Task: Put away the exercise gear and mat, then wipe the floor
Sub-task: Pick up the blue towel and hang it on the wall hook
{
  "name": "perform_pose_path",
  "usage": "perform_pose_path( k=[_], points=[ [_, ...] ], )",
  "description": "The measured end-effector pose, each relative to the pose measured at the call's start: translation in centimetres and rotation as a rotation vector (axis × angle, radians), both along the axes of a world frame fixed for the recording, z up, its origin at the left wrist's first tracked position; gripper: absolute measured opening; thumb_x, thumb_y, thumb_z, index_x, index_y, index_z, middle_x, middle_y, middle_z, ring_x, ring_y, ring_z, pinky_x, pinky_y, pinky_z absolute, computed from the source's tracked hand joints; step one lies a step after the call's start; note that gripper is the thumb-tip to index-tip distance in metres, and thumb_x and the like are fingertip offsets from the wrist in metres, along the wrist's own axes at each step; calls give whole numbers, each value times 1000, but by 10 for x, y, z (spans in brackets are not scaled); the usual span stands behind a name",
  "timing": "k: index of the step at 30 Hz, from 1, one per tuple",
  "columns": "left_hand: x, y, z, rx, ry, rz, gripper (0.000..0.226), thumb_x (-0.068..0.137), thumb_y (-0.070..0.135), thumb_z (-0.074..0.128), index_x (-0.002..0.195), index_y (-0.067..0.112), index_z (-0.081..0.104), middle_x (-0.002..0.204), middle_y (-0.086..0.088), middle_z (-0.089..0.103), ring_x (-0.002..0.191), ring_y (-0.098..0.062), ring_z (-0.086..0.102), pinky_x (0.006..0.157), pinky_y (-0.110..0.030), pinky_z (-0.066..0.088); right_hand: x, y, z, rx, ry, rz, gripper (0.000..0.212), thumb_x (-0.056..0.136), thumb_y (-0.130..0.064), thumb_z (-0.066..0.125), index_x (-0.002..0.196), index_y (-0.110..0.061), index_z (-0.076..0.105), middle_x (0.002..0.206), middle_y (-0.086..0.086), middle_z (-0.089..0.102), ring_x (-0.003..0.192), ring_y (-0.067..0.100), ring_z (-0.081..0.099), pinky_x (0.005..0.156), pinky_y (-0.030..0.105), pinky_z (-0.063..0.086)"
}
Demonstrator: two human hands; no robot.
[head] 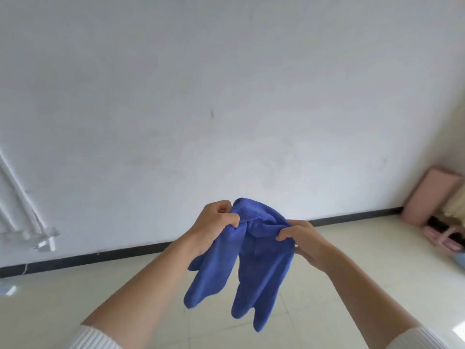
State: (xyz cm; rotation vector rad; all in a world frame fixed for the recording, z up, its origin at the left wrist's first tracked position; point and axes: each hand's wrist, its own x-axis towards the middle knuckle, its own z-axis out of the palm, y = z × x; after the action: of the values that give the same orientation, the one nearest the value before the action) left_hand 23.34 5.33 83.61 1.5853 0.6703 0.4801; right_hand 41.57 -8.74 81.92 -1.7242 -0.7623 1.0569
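left hand [217,224] pinches blue cloth [254,260] at its top edge | right hand [305,244] grips same edge beside it | cloth hangs mid-frame above pale floor [100,293]; pink rolled mat [430,197] leans at right edge by white wall [226,96]

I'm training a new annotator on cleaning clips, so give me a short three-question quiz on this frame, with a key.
1. True or false: the blue cloth is spread flat on a surface.
2. Which hands grip the cloth? A) left only B) right only C) both
3. Fill in: the pink mat leans in the far right ____ of the room.
Key: 1 false, it hangs bunched in the air. 2 C, the left hand and right hand each pinch its upper part. 3 corner.
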Motion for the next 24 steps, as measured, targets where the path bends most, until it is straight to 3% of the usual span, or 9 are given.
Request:
perform_pose_path(
  k=[2,9,13,17,20,24],
  points=[
    [71,-25,12,32,-22,-78,33,60,7,57,57,21,28,59,1,25,58,-17,23,54,-29,18,61,-38,12,-5,-31,-86,43,61,-12,62,97,10,59,85,14,61,78,24,58,73,36,43],
    [284,-99,61,64,-68,-302,30,54,5,61,56,22,36,59,4,39,62,-18,33,57,-29,27,248,-142,51,8,-146,-374,53,50,-23,63,94,7,57,78,8,57,74,21,53,70,35,40],
    [399,-130,76,54,-57,-469,26,65,12,67,56,22,45,61,6,45,60,-13,40,57,-25,30,344,-188,63,54,-244,-555,53,53,-26,58,92,9,54,73,4,49,69,18,45,67,33,34],
    [510,-155,75,95,-77,-516,21,78,17,68,59,21,60,74,4,67,67,-11,53,63,-24,37,427,-226,76,59,-303,-671,28,68,-14,58,90,0,69,74,14,64,69,21,57,65,32,46],
    [608,-170,71,145,-114,-516,13,77,9,71,79,17,60,76,-1,64,71,-15,55,64,-25,40,505,-253,90,30,-351,-741,14,71,-8,61,79,-1,69,70,7,65,66,22,59,64,30,47],
    [731,-184,75,235,-92,-621,34,76,-1,69,105,17,62,91,-9,68,80,-21,64,74,-33,53,601,-276,100,-44,-345,-829,23,61,-15,65,77,2,64,71,8,61,68,23,57,66,31,44]
  ],
)
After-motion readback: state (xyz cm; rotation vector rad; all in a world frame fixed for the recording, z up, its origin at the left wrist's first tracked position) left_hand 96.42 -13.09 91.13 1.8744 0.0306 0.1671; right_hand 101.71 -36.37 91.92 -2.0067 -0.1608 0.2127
